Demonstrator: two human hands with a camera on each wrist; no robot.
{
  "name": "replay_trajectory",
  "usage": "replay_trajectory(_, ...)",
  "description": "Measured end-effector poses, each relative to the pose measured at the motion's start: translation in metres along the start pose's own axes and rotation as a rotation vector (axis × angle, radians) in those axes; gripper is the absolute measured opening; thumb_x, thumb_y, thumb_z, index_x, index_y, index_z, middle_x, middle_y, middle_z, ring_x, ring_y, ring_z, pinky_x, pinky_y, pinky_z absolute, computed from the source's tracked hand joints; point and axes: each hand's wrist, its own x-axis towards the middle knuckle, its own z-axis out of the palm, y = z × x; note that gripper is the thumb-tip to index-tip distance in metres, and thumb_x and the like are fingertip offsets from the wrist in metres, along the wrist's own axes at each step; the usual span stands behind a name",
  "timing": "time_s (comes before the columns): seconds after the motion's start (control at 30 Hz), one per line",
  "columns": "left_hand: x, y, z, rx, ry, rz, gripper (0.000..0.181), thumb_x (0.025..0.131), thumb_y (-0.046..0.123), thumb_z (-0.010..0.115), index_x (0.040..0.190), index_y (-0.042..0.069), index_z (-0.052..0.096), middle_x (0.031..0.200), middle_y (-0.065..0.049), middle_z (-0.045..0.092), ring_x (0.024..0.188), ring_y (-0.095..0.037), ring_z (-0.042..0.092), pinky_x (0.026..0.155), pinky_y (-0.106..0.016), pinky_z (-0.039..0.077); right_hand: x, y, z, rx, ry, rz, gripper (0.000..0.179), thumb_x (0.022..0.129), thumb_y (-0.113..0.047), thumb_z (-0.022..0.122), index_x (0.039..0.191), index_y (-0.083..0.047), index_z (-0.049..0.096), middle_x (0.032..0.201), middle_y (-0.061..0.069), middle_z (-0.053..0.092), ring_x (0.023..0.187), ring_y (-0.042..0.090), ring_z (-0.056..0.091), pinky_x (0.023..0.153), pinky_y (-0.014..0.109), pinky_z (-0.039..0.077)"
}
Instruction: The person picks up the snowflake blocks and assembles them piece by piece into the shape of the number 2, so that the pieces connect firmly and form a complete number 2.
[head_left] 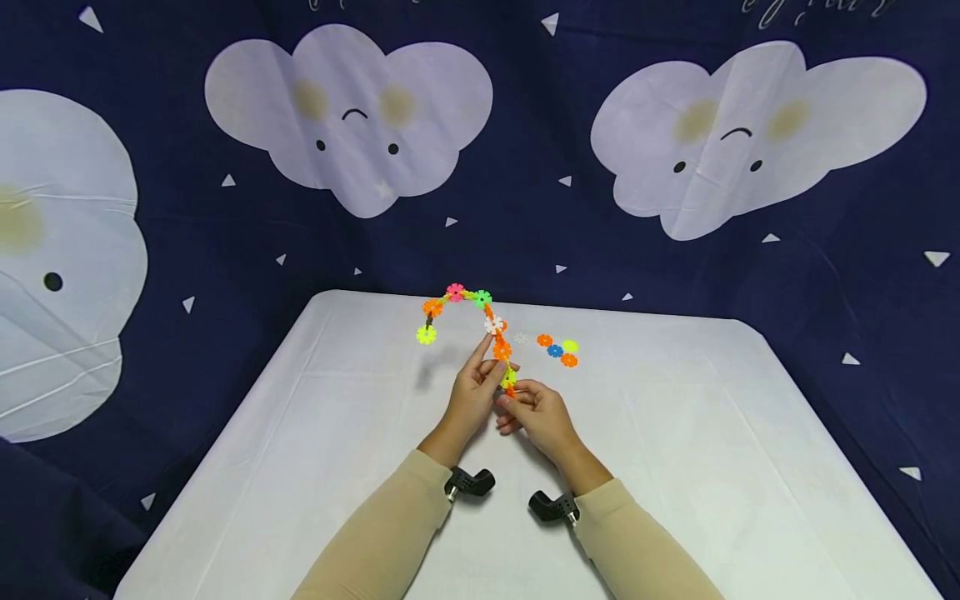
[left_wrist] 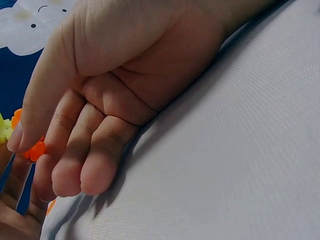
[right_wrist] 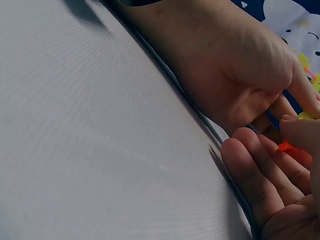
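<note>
A curved chain of interlocking plastic snowflake discs (head_left: 454, 292), in yellow, orange, pink, green and white, rises above the table and arches over to the left. My left hand (head_left: 468, 400) pinches the chain near its lower end, its index finger stretched up along it toward a white disc (head_left: 493, 324). Just below, my right hand (head_left: 546, 421) pinches an orange snowflake disc (head_left: 511, 391) at the bottom of the chain between thumb and fingers. That orange piece (left_wrist: 35, 151) shows by a thumb in the left wrist view. Fingers partly hide where the pieces meet.
Several loose snowflake discs, among them a blue one (head_left: 555, 351), lie on the white-covered table (head_left: 675, 433) beyond the right hand. A pale clear disc (head_left: 521, 337) lies beside them. A dark blue cloth with clouds (head_left: 525, 242) hangs behind the table.
</note>
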Motion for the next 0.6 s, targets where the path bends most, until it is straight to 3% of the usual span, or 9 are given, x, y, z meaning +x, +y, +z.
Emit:
replay_trajectory(0.2,0.0,-0.001,0.001,0.036,-0.03,0.036,0.056,0.109,0.008,0.06,0.162,0.018,0.044,0.121,-0.016,0.074,0.105,-0.021,0.069,0.084,-0.022,0.054,0.001,0.001,-0.001,0.003,0.003,-0.001,0.016,0.102,0.005,0.066,0.114,0.013,0.059,0.099,0.036,0.07,0.067,0.027,0.074,0.064,0.044,0.064)
replay_trajectory(0.33,0.0,0.0,0.003,0.07,-0.02,0.029,0.06,0.106,0.002,0.063,0.161,0.017,0.046,0.124,-0.015,0.073,0.094,-0.02,0.068,0.078,-0.023,0.054,0.001,0.001,-0.001,0.009,0.014,-0.005,0.016,0.102,0.006,0.065,0.114,0.014,0.059,0.099,0.034,0.071,0.065,0.025,0.073,0.064,0.042,0.064)
replay_trajectory(0.5,-0.001,0.003,0.006,0.17,0.006,0.043,0.07,0.097,-0.01,0.066,0.16,0.013,0.047,0.122,-0.019,0.071,0.084,-0.029,0.063,0.067,-0.021,0.053,0.002,0.002,-0.001,-0.007,0.038,-0.008,0.014,0.102,0.009,0.062,0.115,0.015,0.059,0.097,0.033,0.071,0.063,0.024,0.073,0.062,0.041,0.064)
replay_trajectory(0.6,-0.004,0.013,0.009,0.22,0.017,0.07,0.069,0.095,-0.012,0.068,0.158,0.009,0.049,0.12,-0.021,0.068,0.083,-0.033,0.06,0.065,-0.019,0.051,0.002,0.003,-0.001,-0.037,0.057,-0.01,0.015,0.102,0.01,0.061,0.116,0.015,0.06,0.095,0.032,0.072,0.064,0.028,0.073,0.061,0.043,0.064)
